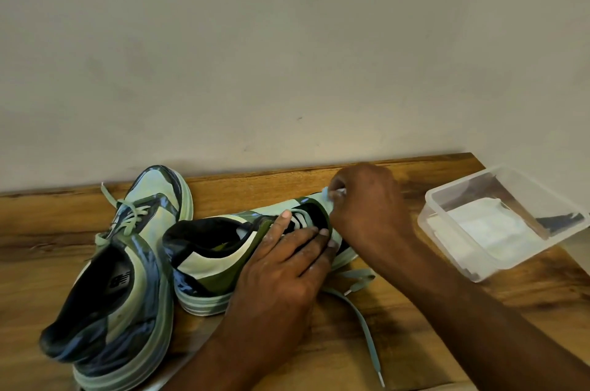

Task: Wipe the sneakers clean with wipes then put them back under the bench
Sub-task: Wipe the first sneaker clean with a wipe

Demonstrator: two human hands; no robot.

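Two pale green and dark sneakers lie on a wooden bench top. The left sneaker stands upright, toe toward the wall. The right sneaker lies tipped on its side, toe pointing right. My left hand rests on its upper with fingers straight, steadying it near the laces. My right hand grips a small white wipe and presses it on the toe end of this sneaker; most of the wipe is hidden under the fingers.
A clear plastic box holding folded white wipes sits at the right end of the bench. Loose laces trail toward the front edge. A plain wall runs close behind the bench.
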